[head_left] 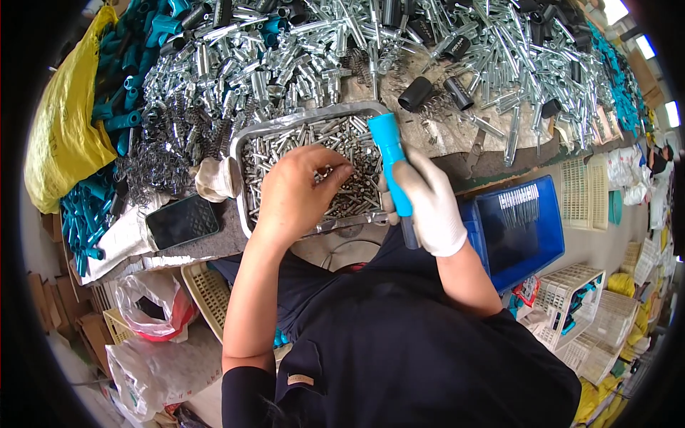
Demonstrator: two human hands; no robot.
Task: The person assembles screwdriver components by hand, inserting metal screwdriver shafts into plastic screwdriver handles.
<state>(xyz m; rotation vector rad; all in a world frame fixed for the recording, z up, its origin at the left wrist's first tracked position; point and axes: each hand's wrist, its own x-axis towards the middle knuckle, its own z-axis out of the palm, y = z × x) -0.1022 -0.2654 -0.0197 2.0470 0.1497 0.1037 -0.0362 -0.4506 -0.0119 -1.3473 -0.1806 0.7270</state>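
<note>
My left hand (292,189), bare, is over a metal tray (240,153) filled with small metal pins (321,132). Its fingers are curled, thumb against forefinger, and a few small metal pieces show between them. In a white glove, my right hand (437,210) grips a turquoise tool handle (387,146) at the tray's right side. The handle's wider end points up and away from me, and a dark grey end sticks out below my fingers. Beyond its wide end, a slim metal rod (374,71) stretches toward the heap of parts; I cannot tell whether the two are joined.
A heap of shiny metal parts (285,60) and springs covers the back of the table. Black sleeves (415,94) lie behind the tray. Left are a phone (183,222), a crumpled glove (216,178) and a yellow sack (68,135). A blue bin (553,214) stands right.
</note>
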